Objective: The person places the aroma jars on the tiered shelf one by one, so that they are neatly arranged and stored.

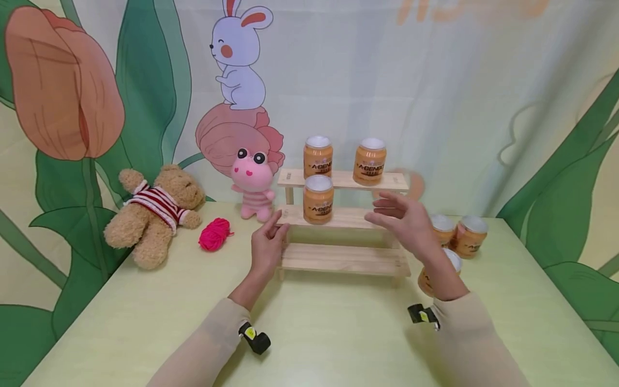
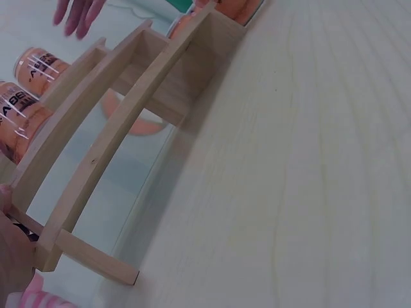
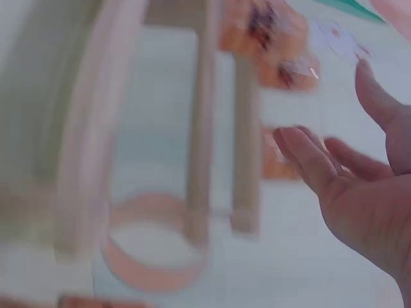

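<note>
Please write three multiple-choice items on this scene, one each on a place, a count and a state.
1. Where is the ball of pink yarn?
A. on the wooden shelf
B. on the table beside the teddy bear
C. in a hand

2. How many orange jars stand on the shelf?
A. one
B. three
C. six

3. How is the right hand?
A. open, holding nothing
B. gripping a jar
C. flat on the table

Answers: 1 B, it lies right of the bear. 2 B, two on top, one on the middle step. 3 A, fingers spread in the air.
</note>
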`<state>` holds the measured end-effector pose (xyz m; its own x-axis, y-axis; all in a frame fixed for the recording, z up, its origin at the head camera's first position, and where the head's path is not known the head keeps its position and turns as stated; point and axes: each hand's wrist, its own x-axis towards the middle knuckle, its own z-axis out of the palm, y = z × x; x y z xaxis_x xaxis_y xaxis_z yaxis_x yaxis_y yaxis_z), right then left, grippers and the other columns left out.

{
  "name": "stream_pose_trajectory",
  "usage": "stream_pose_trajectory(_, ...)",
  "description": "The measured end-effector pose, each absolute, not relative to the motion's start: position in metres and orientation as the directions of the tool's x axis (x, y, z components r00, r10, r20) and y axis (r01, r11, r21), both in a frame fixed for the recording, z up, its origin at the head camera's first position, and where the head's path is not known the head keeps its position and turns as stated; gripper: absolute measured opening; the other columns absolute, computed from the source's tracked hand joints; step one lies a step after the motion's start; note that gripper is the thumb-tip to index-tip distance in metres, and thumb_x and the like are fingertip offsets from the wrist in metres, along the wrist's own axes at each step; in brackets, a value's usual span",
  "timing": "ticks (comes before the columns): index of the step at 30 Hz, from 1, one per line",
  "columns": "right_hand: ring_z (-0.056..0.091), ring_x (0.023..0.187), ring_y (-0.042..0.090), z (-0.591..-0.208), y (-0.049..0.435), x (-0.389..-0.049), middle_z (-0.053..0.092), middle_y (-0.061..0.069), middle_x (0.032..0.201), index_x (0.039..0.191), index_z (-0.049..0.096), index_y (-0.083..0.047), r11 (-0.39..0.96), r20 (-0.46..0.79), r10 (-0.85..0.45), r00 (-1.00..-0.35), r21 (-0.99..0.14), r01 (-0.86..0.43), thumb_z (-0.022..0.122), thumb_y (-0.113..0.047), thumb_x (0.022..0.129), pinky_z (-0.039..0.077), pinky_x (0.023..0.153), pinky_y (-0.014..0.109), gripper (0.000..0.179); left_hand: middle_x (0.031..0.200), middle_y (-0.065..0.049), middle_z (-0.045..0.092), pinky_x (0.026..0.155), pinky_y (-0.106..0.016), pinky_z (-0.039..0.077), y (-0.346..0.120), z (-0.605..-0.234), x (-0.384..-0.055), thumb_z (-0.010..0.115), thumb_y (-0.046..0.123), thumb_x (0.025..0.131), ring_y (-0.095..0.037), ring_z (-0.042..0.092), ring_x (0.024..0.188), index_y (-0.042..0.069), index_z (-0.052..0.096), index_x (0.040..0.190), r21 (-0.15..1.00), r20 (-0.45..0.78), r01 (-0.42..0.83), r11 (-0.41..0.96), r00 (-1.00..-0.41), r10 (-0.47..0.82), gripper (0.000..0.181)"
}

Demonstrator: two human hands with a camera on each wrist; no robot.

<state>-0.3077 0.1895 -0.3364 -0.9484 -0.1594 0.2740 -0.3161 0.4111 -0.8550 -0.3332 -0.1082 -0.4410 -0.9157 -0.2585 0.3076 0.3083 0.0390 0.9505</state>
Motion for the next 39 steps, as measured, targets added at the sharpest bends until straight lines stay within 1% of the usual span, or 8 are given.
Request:
stream_pose_trajectory(5, 0.064, 0.113, 0.022, -0.336, 0.242, -0.296, 0.064, 0.016, 0.128, 0.148, 0.046, -0.005, 0.52, 0.243, -0.165, -0.956, -0.802, -0.294, 0.077, -0.039, 0.089, 0.05, 0.082, 0.017, 0.075, 0.082, -0.005, 0.066, 0.05, -0.017, 0.038, -0.106, -0.44, -0.334, 0.069, 0.01, 0.095, -0.015, 0.05, 0.064, 0.006, 0.063, 0.135, 0.954, 0.294, 0.298, 0.027, -0.919, -0.262, 0.041)
stream_pose_trajectory(12, 0.063, 0.097, 0.003, -0.352, 0.302, -0.299, 0.064, 0.019, 0.125, 0.139, 0.053, -0.001, 0.6, 0.143, -0.173, -0.974, -0.769, -0.22, 0.076, -0.041, 0.09, 0.053, 0.079, 0.025, 0.068, 0.08, 0.001, 0.065, 0.05, -0.016, 0.038, -0.106, -0.442, -0.335, 0.069, 0.009, 0.095, -0.01, 0.049, 0.061, 0.006, 0.063, 0.135, 0.954, 0.294, 0.297, 0.032, -0.915, -0.275, 0.041)
stream_pose_trajectory(18, 0.06, 0.115, 0.028, -0.364, 0.343, -0.297, 0.062, 0.024, 0.125, 0.128, 0.06, 0.005, 0.636, 0.055, -0.311, -0.949, -0.73, -0.251, 0.076, -0.028, 0.091, 0.053, 0.082, 0.027, 0.052, 0.082, 0.0, 0.066, 0.049, -0.017, 0.035, -0.105, -0.442, -0.334, 0.069, 0.008, 0.095, -0.004, 0.045, 0.059, 0.006, 0.063, 0.135, 0.955, 0.292, 0.296, 0.027, -0.917, -0.27, 0.041)
stream_pose_trajectory(22, 0.023, 0.143, 0.047, -0.37, 0.357, -0.297, 0.035, 0.029, 0.153, 0.133, 0.059, 0.003, 0.618, 0.008, -0.418, -0.909, -0.731, -0.291, 0.078, -0.023, 0.089, 0.046, 0.088, 0.019, 0.054, 0.079, 0.001, 0.065, 0.049, -0.017, 0.035, -0.106, -0.442, -0.335, 0.069, 0.009, 0.095, -0.004, 0.045, 0.059, 0.007, 0.064, 0.135, 0.954, 0.293, 0.298, 0.027, -0.915, -0.278, 0.04)
stream_pose_trajectory(24, 0.019, 0.146, 0.043, -0.377, 0.361, -0.299, 0.029, 0.027, 0.156, 0.136, 0.057, 0.0, 0.597, -0.002, -0.454, -0.891, -0.744, -0.302, 0.08, -0.02, 0.086, 0.044, 0.09, 0.02, 0.058, 0.079, 0.001, 0.064, 0.049, -0.016, 0.035, -0.107, -0.441, -0.334, 0.069, 0.009, 0.095, -0.004, 0.046, 0.059, 0.007, 0.064, 0.135, 0.954, 0.295, 0.3, 0.026, -0.914, -0.278, 0.04)
stream_pose_trajectory(28, 0.048, 0.126, 0.019, -0.398, 0.364, -0.306, 0.05, 0.017, 0.142, 0.137, 0.057, -0.005, 0.564, 0.011, -0.481, -0.877, -0.762, -0.319, 0.083, -0.017, 0.083, 0.046, 0.091, 0.025, 0.061, 0.078, 0.002, 0.063, 0.048, -0.017, 0.035, -0.108, -0.441, -0.334, 0.069, 0.009, 0.095, -0.005, 0.045, 0.059, 0.005, 0.062, 0.136, 0.952, 0.298, 0.305, 0.018, -0.914, -0.274, 0.042)
stream_pose_trajectory(31, 0.055, 0.115, 0.011, -0.413, 0.366, -0.311, 0.054, 0.016, 0.135, 0.137, 0.055, -0.004, 0.524, 0.013, -0.492, -0.87, -0.794, -0.309, 0.081, -0.013, 0.084, 0.047, 0.09, 0.028, 0.06, 0.078, 0.003, 0.064, 0.048, -0.017, 0.034, -0.109, -0.44, -0.335, 0.069, 0.007, 0.095, -0.006, 0.044, 0.059, 0.003, 0.061, 0.136, 0.953, 0.293, 0.303, 0.006, -0.916, -0.274, 0.043)
stream_pose_trajectory(39, 0.037, 0.131, 0.016, -0.428, 0.375, -0.316, 0.018, 0.018, 0.159, 0.132, 0.064, -0.006, 0.459, 0.06, -0.461, -0.885, -0.837, -0.296, 0.079, -0.009, 0.084, 0.043, 0.093, 0.025, 0.051, 0.077, -0.001, 0.062, 0.049, -0.017, 0.034, -0.106, -0.436, -0.331, 0.068, 0.006, 0.095, -0.007, 0.045, 0.06, 0.003, 0.062, 0.135, 0.957, 0.283, 0.289, 0.022, -0.918, -0.278, 0.04)
